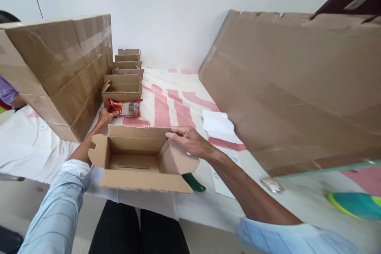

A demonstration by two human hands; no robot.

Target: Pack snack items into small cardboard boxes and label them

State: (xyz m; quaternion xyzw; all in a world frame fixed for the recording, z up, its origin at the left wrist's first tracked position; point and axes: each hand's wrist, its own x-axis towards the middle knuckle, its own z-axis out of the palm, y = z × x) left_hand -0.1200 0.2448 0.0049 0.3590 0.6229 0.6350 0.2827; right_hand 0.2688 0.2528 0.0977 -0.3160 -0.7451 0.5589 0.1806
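Pale blue shirt sleeves and dark trousers fill the bottom of my view.

- Small open brown cardboard box (139,179): sits at the near edge of the table, flaps spread, inside bare. Its near wall seems to overhang the edge, which would explain the steadying hand.
- Right hand (188,141): fingers stretched and loosely spread, laid over the box's far right rim. Not clenched; it reads as bracing, not lifting.
- Left hand (104,118): reaches past the box's left side, fingertips on the near left corner of a red and clear plastic snack packet (125,108). I cannot tell whether the fingers have closed on it.
- Packet lies flat on the white cloth with pink stripes (166,105), just beyond the open box.
- Row of identical open boxes (122,87) runs away toward the far wall.
- Left: stacked large taped brown cartons (59,67); behind them, another person's purple sleeve (7,92).
- Right: big flat cardboard sheet (297,83) leaning against the wall, white folded paper (218,125) at its foot.
- Dark green handle (193,182) pokes out beneath the box's right flap.
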